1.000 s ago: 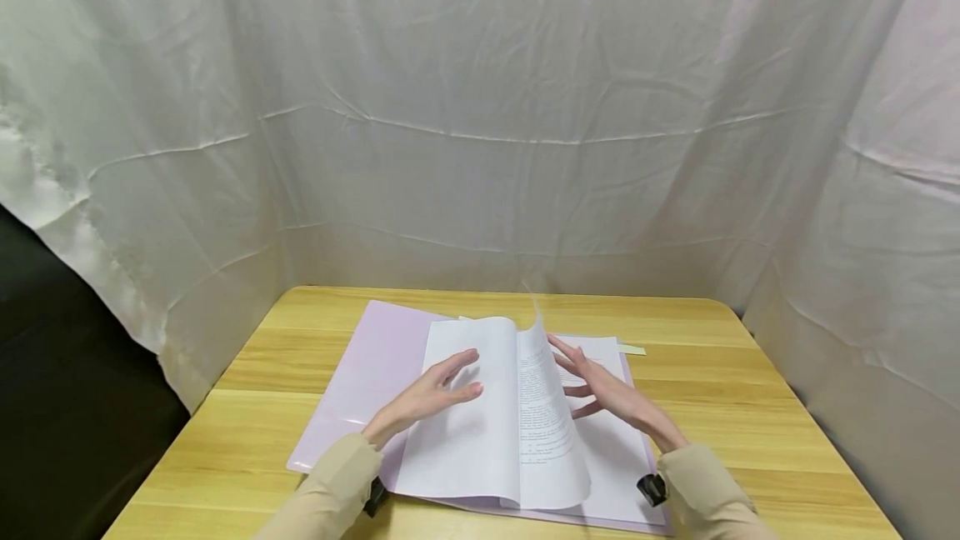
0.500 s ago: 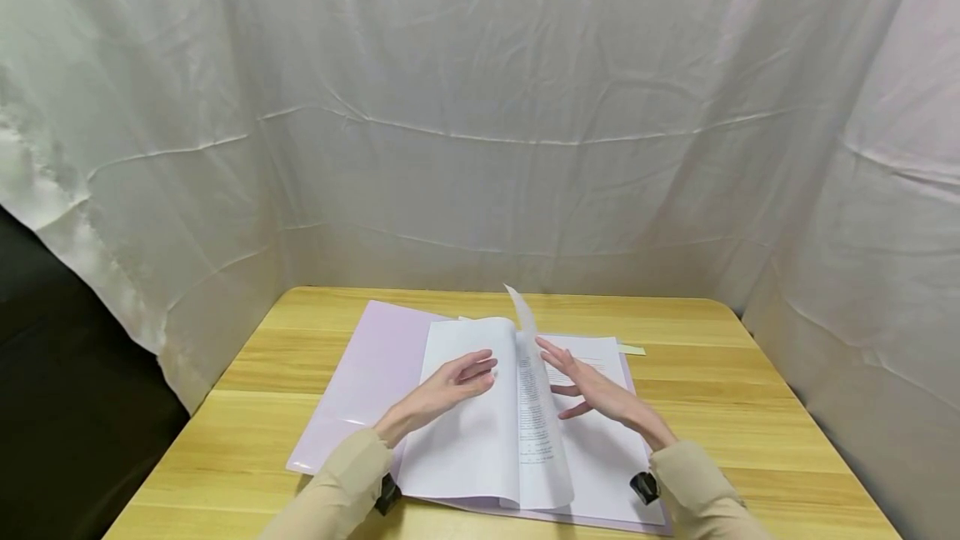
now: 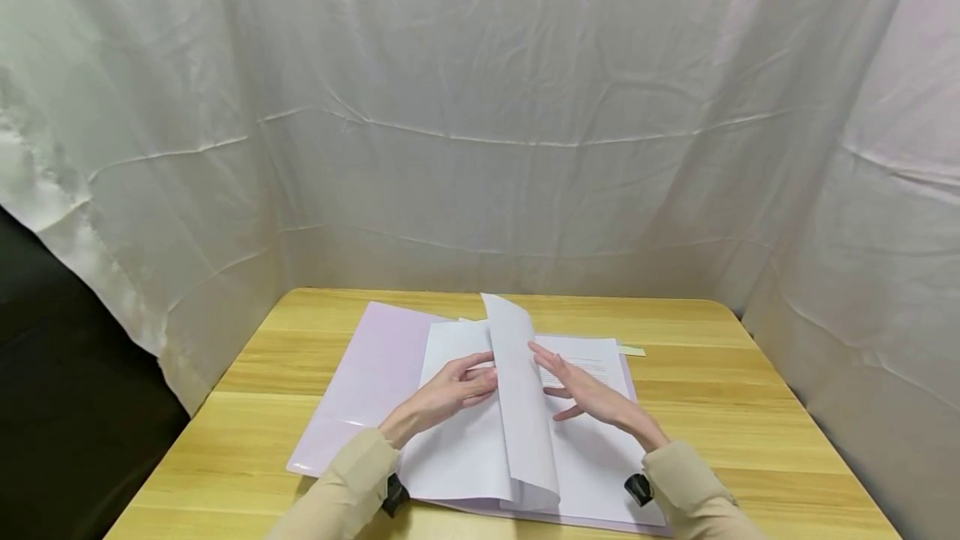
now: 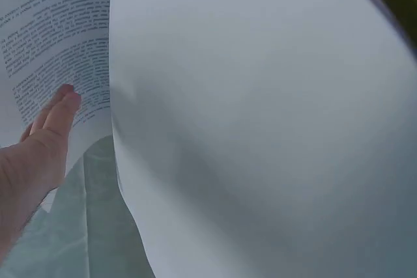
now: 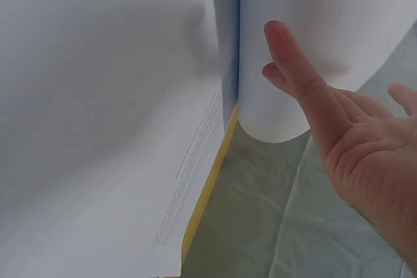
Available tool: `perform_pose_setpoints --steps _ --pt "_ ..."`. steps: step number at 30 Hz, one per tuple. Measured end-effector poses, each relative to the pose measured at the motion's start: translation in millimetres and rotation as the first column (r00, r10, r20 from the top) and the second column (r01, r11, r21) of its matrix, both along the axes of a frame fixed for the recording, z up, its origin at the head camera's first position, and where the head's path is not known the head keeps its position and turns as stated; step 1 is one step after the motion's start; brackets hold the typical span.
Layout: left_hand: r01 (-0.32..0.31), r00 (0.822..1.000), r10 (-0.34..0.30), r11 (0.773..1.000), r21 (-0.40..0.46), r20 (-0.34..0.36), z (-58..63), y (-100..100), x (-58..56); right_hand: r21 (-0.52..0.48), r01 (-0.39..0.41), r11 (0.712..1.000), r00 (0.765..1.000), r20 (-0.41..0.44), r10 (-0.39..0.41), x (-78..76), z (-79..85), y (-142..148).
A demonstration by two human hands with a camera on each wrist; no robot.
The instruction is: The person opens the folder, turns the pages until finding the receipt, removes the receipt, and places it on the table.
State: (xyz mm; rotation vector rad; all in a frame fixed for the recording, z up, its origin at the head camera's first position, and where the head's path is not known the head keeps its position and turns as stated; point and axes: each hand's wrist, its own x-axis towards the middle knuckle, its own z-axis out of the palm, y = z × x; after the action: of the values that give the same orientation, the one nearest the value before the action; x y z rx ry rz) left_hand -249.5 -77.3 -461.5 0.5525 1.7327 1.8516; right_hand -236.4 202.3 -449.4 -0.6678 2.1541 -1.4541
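Note:
An open lilac folder (image 3: 356,390) lies on the wooden table with a stack of white printed paper in it. One sheet (image 3: 521,407) stands up at the middle, curling over to the left, its top corner raised. My left hand (image 3: 446,394) is over the left-hand page (image 3: 450,465), fingertips at the curled sheet's left edge; in the left wrist view its fingers lie against the printed side. On the other side, my right hand (image 3: 592,394) has its fingers extended, fingertips at the back of that sheet. The right wrist view shows these fingers (image 5: 296,69) straight, pinching nothing.
A printed page (image 3: 607,457) lies at the right of the stack. A pale yellowish tab (image 3: 632,350) sticks out beyond the folder's right edge. Grey-white curtains (image 3: 525,107) hang around the wooden table (image 3: 735,407) at the back and sides.
The lifted sheet has swung from right to left and now curls over toward the left page, hiding its print in the head view. Both hands have moved slightly, the right one leftward along with the sheet.

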Motion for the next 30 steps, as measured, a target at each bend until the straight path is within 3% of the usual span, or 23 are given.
perform_pose_setpoints --steps 8,19,25,30 --pt "-0.010 0.999 0.005 0.995 0.096 0.054 -3.3 -1 -2.9 0.036 -0.005 0.999 1.000 -0.024 0.006 0.4 -1.0 -3" --pt "-0.044 0.991 0.020 0.982 0.183 0.130 1.1 -6 -3.0 0.038 -0.025 0.999 1.000 0.011 0.025 1.4 -0.6 -6" --pt "-0.100 0.983 0.069 0.978 0.183 0.169 2.2 -12 -5.1 0.040 -0.056 0.998 0.998 0.007 0.055 0.8 -1.7 -6" --pt "-0.172 0.974 0.148 0.975 0.139 0.171 3.9 -17 -5.9 0.040 -0.065 0.997 0.998 -0.007 0.066 0.7 -2.6 -3"
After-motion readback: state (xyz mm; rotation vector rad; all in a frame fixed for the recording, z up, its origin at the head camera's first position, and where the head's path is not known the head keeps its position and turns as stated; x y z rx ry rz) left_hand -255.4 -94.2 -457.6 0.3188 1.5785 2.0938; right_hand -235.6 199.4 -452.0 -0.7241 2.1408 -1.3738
